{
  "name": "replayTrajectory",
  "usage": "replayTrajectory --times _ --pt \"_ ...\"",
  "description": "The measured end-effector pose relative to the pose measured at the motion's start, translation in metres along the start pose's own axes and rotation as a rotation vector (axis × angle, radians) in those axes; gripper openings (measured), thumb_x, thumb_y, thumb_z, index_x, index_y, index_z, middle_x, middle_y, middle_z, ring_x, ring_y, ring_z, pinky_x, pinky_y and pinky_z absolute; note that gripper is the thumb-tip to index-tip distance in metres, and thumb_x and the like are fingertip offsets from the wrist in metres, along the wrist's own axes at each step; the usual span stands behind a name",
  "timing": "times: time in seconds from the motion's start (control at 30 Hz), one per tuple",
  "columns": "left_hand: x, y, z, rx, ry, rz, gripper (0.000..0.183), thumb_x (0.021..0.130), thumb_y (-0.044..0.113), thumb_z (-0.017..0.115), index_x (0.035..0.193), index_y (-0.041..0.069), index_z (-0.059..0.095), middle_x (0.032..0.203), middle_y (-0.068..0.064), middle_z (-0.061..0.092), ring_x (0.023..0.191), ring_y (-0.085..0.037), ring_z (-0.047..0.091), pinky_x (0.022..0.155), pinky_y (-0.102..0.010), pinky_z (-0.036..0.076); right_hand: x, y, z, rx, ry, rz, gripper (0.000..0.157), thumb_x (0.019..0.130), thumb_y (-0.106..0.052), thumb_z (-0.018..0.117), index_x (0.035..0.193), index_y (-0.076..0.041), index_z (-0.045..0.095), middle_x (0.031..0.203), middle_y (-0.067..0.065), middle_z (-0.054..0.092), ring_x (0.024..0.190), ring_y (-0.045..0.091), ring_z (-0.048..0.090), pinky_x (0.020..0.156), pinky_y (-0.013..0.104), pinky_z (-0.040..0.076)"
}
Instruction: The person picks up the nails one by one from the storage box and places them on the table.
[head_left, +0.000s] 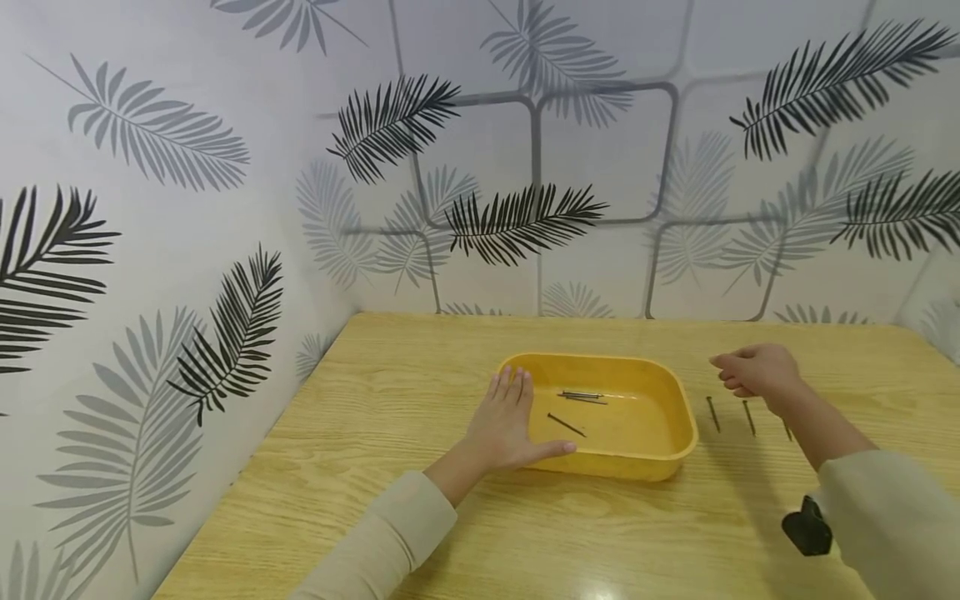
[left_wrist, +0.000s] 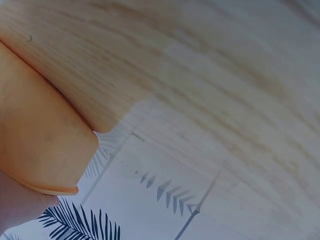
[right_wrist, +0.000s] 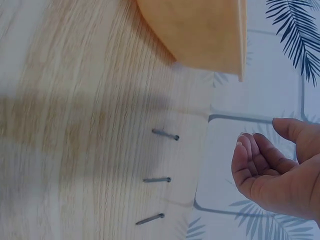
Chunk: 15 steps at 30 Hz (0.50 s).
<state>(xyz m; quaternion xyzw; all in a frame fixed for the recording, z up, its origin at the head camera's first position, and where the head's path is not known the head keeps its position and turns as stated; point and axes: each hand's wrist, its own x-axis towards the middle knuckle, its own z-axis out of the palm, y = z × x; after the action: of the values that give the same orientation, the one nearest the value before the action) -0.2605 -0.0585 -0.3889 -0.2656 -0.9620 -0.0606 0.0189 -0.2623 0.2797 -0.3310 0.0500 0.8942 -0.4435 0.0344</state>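
Observation:
A yellow plastic tray (head_left: 600, 467) sits on the table, with several nails (head_left: 566, 425) lying on its floor. My left hand (head_left: 504, 425) rests on the tray's left end, fingers straight along the rim and thumb stretched over the near edge. In the left wrist view, only a bit of that hand (left_wrist: 20, 202) shows at the tray's rim (left_wrist: 55, 191). To the right of the tray, three nails (head_left: 713, 414) lie apart in a row on the wood. Above them hovers my right hand (head_left: 759, 371), its fingers loosely bent, thumb apart, nothing held, as the right wrist view shows.
The light wood table (head_left: 360, 400) meets a wall (head_left: 480, 167) with a leaf pattern at its back and left. A small black object (head_left: 808, 527) shows by the right sleeve (head_left: 885, 508); I cannot tell what it is.

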Motion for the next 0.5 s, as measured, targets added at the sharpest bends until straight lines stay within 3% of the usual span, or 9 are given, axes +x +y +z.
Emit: replayTrajectory --times 0.2,0.5 --pt "0.001 0.0 0.0 0.014 0.004 0.005 0.105 0.081 0.074 0.04 0.147 -0.004 0.012 0.155 -0.019 0.011 0.145 -0.032 0.003 0.119 -0.042 0.004 0.002 -0.011 0.01 0.029 -0.007 -0.013 0.055 0.094 -0.023 0.05 0.123 0.023 0.043 0.073 -0.009 0.063 0.061 -0.005 0.057 0.064 0.019 0.055" --pt "0.0 -0.001 0.001 0.027 0.019 0.006 0.105 0.081 0.074 0.04 0.147 -0.004 0.014 0.154 -0.019 0.013 0.144 -0.032 0.005 0.119 -0.041 0.006 0.006 -0.022 0.028 0.047 -0.019 -0.036 0.05 0.093 -0.021 0.052 0.119 0.022 0.048 0.08 0.0 0.066 0.062 -0.002 0.058 0.065 0.021 0.056"
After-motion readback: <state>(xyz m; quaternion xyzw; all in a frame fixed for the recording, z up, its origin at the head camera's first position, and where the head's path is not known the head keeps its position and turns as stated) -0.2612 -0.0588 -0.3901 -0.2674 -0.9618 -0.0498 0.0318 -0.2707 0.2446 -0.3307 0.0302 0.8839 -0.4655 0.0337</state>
